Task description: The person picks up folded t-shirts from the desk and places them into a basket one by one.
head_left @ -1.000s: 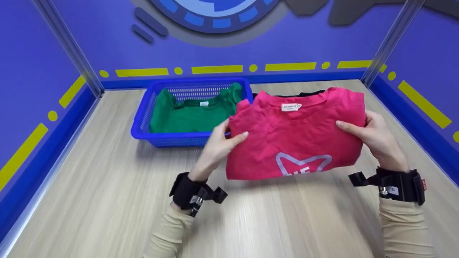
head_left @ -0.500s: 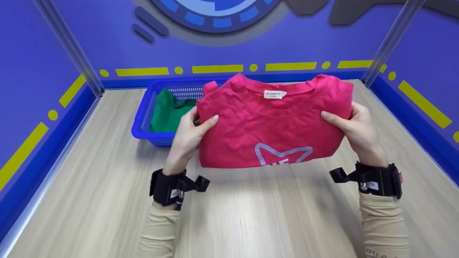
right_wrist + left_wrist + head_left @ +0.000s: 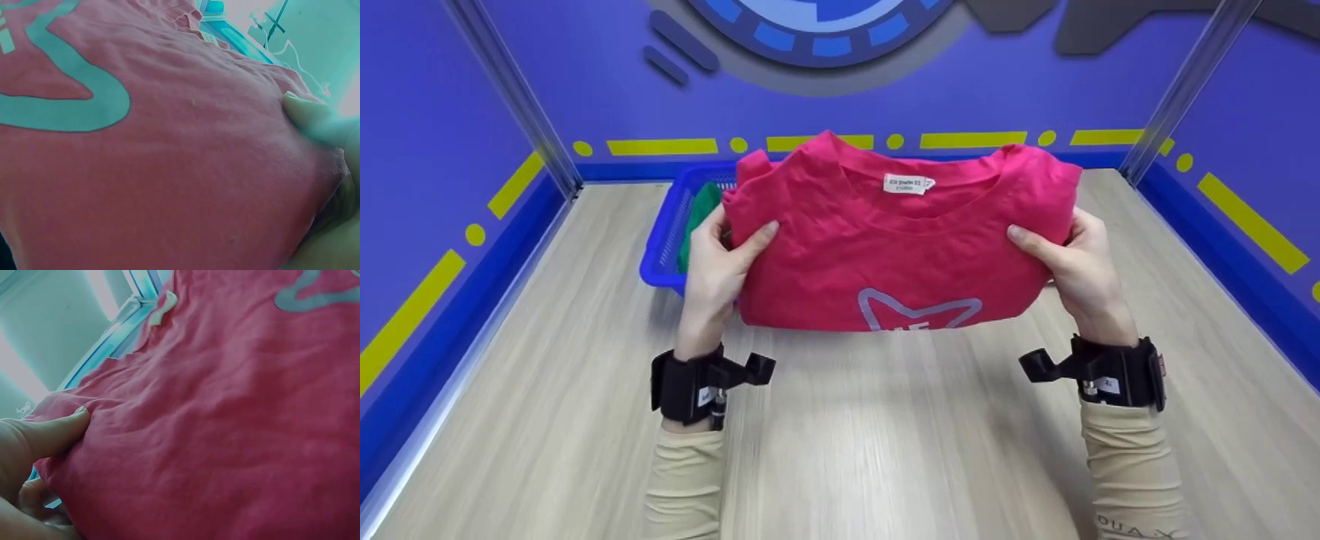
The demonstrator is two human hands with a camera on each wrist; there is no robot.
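A folded pink-red T-shirt (image 3: 877, 247) hangs between both hands in the head view, raised above the table, with a white neck label and a pale star-shaped print on its front. My left hand (image 3: 712, 266) grips its left side, thumb on the front and fingers behind. At the opposite side my right hand (image 3: 1084, 270) pinches the cloth the same way. The wrist views show each thumb pressing into the fabric, with most fingers hidden behind it. Behind the shirt's left part stands a blue plastic basket (image 3: 664, 251), mostly covered by the shirt; a strip of green cloth (image 3: 701, 214) shows inside it.
The wood-grain table (image 3: 840, 450) is enclosed by a blue-purple back wall (image 3: 780, 105) and side walls with yellow dashes. Metal posts stand in both back corners. Black wrist straps with small camera arms sit on both wrists.
Both hands have carried the T-shirt leftward and away from the body, from right of the basket to over its front. It now hides most of the basket and the green shirt.
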